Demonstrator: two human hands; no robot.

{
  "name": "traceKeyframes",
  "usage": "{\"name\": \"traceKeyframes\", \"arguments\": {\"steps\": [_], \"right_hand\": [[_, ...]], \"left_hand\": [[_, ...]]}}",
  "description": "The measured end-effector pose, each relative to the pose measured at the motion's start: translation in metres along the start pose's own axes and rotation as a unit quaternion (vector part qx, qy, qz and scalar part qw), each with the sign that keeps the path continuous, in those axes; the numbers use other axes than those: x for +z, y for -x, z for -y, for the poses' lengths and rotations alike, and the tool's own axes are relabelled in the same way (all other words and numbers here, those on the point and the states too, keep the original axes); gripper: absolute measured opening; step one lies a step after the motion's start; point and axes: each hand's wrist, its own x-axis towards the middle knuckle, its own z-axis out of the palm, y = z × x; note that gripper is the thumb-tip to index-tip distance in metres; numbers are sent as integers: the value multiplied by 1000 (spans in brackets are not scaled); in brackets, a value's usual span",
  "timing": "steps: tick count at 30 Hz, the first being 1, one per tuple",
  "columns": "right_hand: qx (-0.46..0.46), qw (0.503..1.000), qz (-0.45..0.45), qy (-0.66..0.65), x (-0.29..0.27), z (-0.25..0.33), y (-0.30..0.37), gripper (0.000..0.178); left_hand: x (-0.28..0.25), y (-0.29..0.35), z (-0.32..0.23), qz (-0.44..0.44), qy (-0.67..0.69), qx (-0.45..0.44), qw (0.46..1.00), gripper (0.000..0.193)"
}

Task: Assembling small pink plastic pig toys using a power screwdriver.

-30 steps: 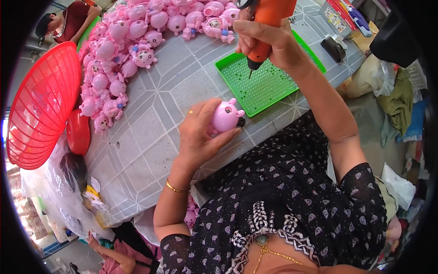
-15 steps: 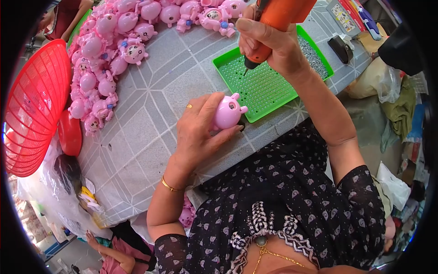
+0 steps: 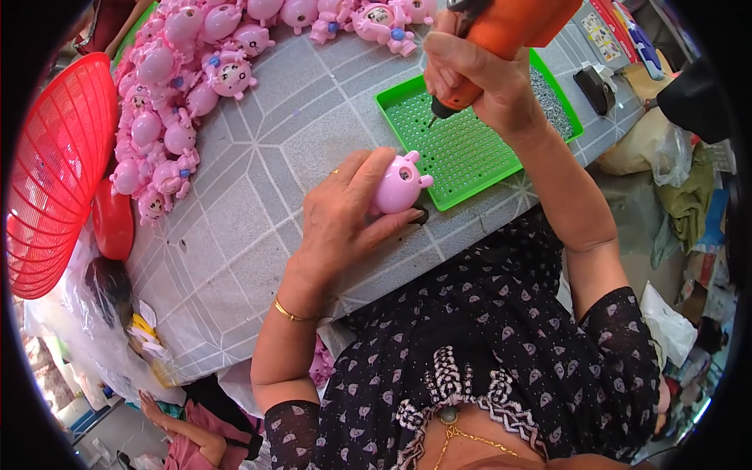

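Tilted further than before, the orange drill (image 3: 521, 27) fills the right hand (image 3: 501, 90); the left hand (image 3: 341, 215) clasps a pink toy (image 3: 397, 192) (hole (image 3: 405, 174) contents unclear).

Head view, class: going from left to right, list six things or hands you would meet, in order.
Red mesh basket, left hand, pink toy in its grip, right hand, black case, olive-green cloth.
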Motion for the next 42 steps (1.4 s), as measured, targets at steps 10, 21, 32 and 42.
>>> {"name": "traceKeyframes", "arguments": {"steps": [10,21,32,42], "right_hand": [[0,992,16,-126,9,28,-1,21],[63,985,32,-156,19,28,8,21],[-66,985,127,-100,9,17,3,22],[-75,979,127,-138,9,14,8,15]], "left_hand": [[0,2,1,-8,55,-39,998,69],[2,0,0,-16,56,-29,998,68],[3,-2,-1,-19,40,-19,999,67],[6,-4,1,-29,44,-8,999,70]]}}
